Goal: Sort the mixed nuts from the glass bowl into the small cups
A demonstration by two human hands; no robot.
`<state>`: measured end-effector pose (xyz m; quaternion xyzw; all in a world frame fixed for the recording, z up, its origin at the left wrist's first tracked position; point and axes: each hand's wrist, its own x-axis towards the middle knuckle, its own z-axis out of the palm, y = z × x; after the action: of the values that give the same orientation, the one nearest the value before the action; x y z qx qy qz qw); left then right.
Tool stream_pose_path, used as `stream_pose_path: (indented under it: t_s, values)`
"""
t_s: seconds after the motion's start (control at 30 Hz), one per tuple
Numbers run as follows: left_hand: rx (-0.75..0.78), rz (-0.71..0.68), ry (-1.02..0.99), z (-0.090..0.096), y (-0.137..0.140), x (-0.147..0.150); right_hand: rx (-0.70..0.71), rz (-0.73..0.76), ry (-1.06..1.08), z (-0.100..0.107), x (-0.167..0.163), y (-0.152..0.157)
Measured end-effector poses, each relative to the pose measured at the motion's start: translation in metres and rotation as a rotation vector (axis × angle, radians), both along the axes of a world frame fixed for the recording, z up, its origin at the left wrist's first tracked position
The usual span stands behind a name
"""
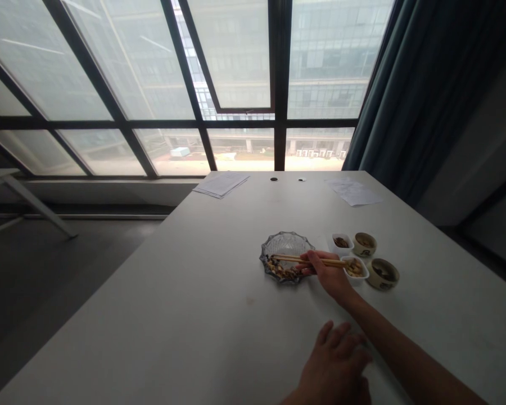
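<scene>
left hand [333,365]: nearest, motion-blurred, fingers loosely apart, grips nothing; can't tell if touching white table [194,304] | right hand [326,275]: clamped on chopsticks [287,258], tips in scalloped glass bowl [293,244], at small brown pieces [280,270] | bowl's right: two white dishes [357,277], two ceramic bowls [373,281], beside each other

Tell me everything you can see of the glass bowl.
The glass bowl looks clear and greyish, with a scalloped rim and a patterned inside. It sits upright on the white table, left of the small containers. Mixed pale, brown and dark bits lie along its near side. Chopsticks in the right hand reach over it; whether they or the fingers touch the glass is unclear.
</scene>
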<state>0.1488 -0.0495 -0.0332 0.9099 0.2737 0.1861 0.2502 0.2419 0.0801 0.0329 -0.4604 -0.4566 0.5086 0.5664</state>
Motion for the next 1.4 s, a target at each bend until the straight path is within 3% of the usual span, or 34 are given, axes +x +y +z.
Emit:
stream_pose_path:
  t_s: [0.7,1.4]
  values:
    - [-0.024,-0.009,-0.001,0.0021,0.0017,-0.0004,0.058,0.022,-0.063,-0.0043,-0.0011,-0.0024]
    - [-0.028,-0.013,-0.006,0.0060,0.0010,-0.0007,0.014,-0.046,-0.022,-0.0043,-0.0043,-0.0006]
